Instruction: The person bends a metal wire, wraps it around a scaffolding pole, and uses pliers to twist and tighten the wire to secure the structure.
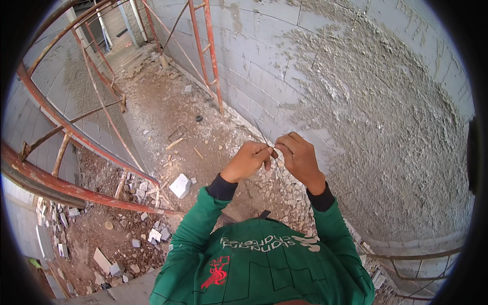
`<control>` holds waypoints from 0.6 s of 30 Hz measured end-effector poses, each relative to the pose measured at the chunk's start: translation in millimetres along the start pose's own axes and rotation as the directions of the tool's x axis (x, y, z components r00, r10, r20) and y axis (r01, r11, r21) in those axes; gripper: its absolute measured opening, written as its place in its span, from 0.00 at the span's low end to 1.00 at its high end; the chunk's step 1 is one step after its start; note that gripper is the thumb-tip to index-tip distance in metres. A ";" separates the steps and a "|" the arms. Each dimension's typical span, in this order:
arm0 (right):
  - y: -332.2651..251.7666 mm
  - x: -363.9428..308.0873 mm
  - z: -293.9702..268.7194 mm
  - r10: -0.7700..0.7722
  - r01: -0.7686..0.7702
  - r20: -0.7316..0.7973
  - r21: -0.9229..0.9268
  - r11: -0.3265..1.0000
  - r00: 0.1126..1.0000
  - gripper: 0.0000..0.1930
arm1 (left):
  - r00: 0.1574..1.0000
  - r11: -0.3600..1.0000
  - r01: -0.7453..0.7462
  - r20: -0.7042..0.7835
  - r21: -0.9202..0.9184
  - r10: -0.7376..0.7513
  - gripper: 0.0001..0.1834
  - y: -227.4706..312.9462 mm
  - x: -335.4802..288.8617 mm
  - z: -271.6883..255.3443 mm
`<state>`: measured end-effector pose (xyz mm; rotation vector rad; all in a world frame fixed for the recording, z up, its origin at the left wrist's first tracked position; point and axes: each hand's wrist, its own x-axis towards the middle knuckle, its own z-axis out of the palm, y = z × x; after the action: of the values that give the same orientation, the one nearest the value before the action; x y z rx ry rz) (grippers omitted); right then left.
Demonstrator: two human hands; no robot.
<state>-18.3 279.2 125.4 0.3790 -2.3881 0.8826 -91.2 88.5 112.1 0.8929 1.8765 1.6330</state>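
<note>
In front of my chest, my left hand point(248, 160) and my right hand point(301, 158) come together with their fingertips almost touching. Both are closed in a pinch on a thin dark strand point(262, 133), which looks like wire or string. One end slants up past the fingers toward the wall, and another thin length hangs below them. The part between the fingertips is mostly hidden, so I cannot tell whether it is knotted or twisted there. Green sleeves with dark cuffs cover both my forearms.
A grey block wall point(244, 66) rises at the right, partly coated with rough wet-looking mortar point(391, 127). Red scaffold tubes point(91, 133) curve across the left, and a red scaffold frame point(209, 51) leans by the wall. Below, the dirt floor point(152, 109) holds rubble and a white block piece point(180, 186).
</note>
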 end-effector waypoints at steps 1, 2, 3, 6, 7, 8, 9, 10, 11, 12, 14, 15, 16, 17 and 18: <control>-0.1 -1.4 2.6 -0.008 0.007 -0.016 -0.070 0.998 1.000 0.07 | 1.000 1.000 -0.017 -0.010 0.020 0.017 0.16 -2.5 1.4 0.4; -1.4 -3.1 5.7 -0.019 0.016 -0.021 -0.136 0.991 1.000 0.07 | 0.999 0.999 -0.034 -0.021 0.040 0.034 0.16 -4.8 2.8 1.0; -3.4 -4.8 8.6 -0.031 0.025 -0.025 -0.200 0.979 0.999 0.07 | 0.998 0.996 -0.059 -0.023 0.063 0.061 0.16 -7.0 3.2 1.7; -9.7 -9.2 18.6 -0.037 0.009 -0.087 -0.298 0.955 0.995 0.08 | 0.990 0.944 0.143 0.025 -0.297 -0.142 0.15 -10.7 5.2 4.2; -11.9 -11.6 22.6 -0.042 0.003 -0.123 -0.302 0.953 0.992 0.09 | 0.986 0.916 0.153 -0.007 -0.370 -0.168 0.14 -11.1 5.9 5.8; -14.2 -13.8 26.8 -0.047 -0.004 -0.160 -0.306 0.952 0.986 0.10 | 0.980 0.884 0.159 -0.036 -0.439 -0.194 0.14 -11.0 7.0 6.7; -16.1 -16.0 30.9 -0.062 -0.001 -0.195 -0.307 0.952 0.979 0.12 | 0.975 0.844 0.156 -0.054 -0.514 -0.213 0.14 -10.7 8.7 7.5; -18.6 -18.1 35.5 -0.084 0.002 -0.236 -0.327 0.945 0.968 0.13 | 0.970 0.842 0.151 -0.086 -0.517 -0.227 0.14 -10.1 10.9 7.5; -22.2 -20.8 40.2 -0.111 0.011 -0.272 -0.343 0.939 0.956 0.14 | 0.965 0.836 0.145 -0.109 -0.530 -0.237 0.14 -9.8 12.8 7.2; -26.4 -22.5 44.7 -0.140 0.021 -0.307 -0.359 0.933 0.941 0.16 | 0.967 0.833 0.126 -0.122 -0.539 -0.226 0.14 -9.3 15.3 6.8; -39.6 -28.2 51.0 -0.052 -0.050 -0.252 -0.382 0.923 0.966 0.20 | 0.961 0.840 0.140 -0.134 -0.524 -0.243 0.14 -8.9 18.7 4.6; -46.6 -29.5 52.9 -0.036 -0.068 -0.247 -0.401 0.913 0.968 0.20 | 0.955 0.843 0.144 -0.150 -0.518 -0.255 0.13 -8.7 19.8 4.0; -52.1 -29.8 51.7 -0.003 -0.099 -0.239 -0.415 0.905 0.971 0.20 | 0.960 0.843 0.142 -0.136 -0.518 -0.245 0.13 -8.4 20.7 3.4; -56.9 -30.9 47.6 0.009 -0.081 -0.181 -0.396 0.915 0.983 0.20 | 0.960 0.842 0.142 -0.136 -0.520 -0.246 0.13 -7.8 21.7 3.3; -59.7 -31.6 41.2 0.041 -0.082 -0.119 -0.371 0.925 0.992 0.21 | 0.952 0.836 0.170 -0.133 -0.521 -0.276 0.13 -6.9 21.8 2.9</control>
<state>16.4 209.5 111.1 0.1015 -2.4068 0.4392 -104.6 106.3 106.0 0.2795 1.4783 1.9826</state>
